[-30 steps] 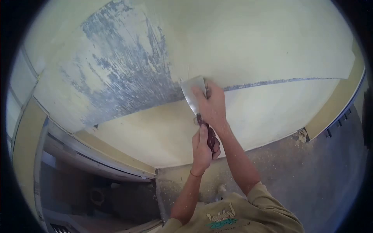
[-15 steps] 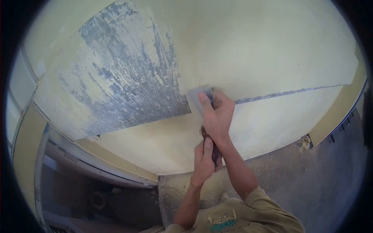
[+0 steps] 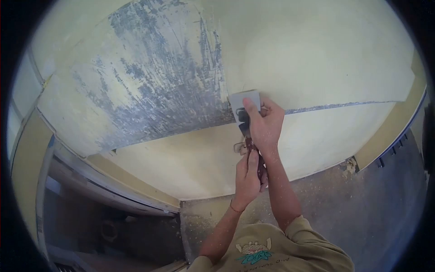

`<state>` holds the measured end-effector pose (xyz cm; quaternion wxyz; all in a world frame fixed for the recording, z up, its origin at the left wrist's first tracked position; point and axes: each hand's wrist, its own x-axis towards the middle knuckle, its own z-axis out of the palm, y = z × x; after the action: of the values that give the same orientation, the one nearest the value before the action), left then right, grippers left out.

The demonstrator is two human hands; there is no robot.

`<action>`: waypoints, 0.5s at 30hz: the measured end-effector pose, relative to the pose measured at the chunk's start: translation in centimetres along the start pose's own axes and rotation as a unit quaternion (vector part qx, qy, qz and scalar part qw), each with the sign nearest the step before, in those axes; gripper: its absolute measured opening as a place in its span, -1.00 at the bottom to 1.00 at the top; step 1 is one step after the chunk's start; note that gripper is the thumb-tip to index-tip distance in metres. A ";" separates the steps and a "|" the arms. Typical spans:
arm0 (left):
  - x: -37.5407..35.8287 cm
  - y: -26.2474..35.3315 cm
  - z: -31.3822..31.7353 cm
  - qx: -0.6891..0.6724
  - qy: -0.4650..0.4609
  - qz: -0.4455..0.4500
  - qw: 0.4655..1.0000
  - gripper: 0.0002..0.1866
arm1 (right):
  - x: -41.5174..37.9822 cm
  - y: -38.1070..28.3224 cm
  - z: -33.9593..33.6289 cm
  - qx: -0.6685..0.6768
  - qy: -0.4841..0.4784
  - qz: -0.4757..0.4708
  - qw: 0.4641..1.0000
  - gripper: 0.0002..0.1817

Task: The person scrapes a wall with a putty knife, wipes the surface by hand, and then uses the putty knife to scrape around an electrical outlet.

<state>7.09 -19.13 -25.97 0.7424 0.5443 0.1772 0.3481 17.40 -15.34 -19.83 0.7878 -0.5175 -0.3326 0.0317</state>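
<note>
Nearest you is your own olive shirt (image 3: pixel 290 240), with a printed picture and lettering on its front. Past it, your left hand (image 3: pixel 247 181), with a thin bracelet (image 3: pixel 236 207) at the wrist, has its grip wrapped around the dark red handle (image 3: pixel 250 144) of a scraper, the thumb lying along it. Your right hand (image 3: pixel 267 131) is farther up the same tool, its grip pinching the wide metal blade (image 3: pixel 239 100), thumb laid flat on the face towards you and the other fingers partly hidden at the right side. So the scraper is between you and the wall (image 3: pixel 312 50), blade tilted up and away, its far edge at the pale yellow coating just right of a big scratched grey patch (image 3: pixel 167 86). You cannot tell how firmly that edge presses.

Below the patch, the lower wall (image 3: pixel 181 158) is smooth and cream. A narrow grey strip (image 3: pixel 335 106) runs along the boundary from beside your right hand towards the right end. Beneath the wall, the grey floor (image 3: pixel 317 199) carries pale crumbs, thickest near its left part. Off to the left is a dark opening (image 3: pixel 145 240), where a round thing (image 3: pixel 108 230) shows too dimly to name.
</note>
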 end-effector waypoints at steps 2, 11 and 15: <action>-0.4 -1.0 -0.2 -0.003 0.003 -0.007 1.000 -0.53 | -0.9 1.2 -0.4 0.033 0.010 0.039 0.999 -0.78; 0.2 -0.9 -0.1 0.001 0.002 -0.001 1.000 -0.54 | -0.5 1.2 -0.4 0.005 0.003 0.055 0.998 -0.71; 0.1 -0.2 0.6 -0.002 0.015 -0.001 1.000 -0.54 | 0.4 0.9 0.0 -0.018 0.007 0.031 0.999 -0.67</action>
<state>7.56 -19.51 -25.95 0.7407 0.5377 0.1881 0.3561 18.01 -14.72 -20.39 0.7792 -0.5419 -0.3114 0.0461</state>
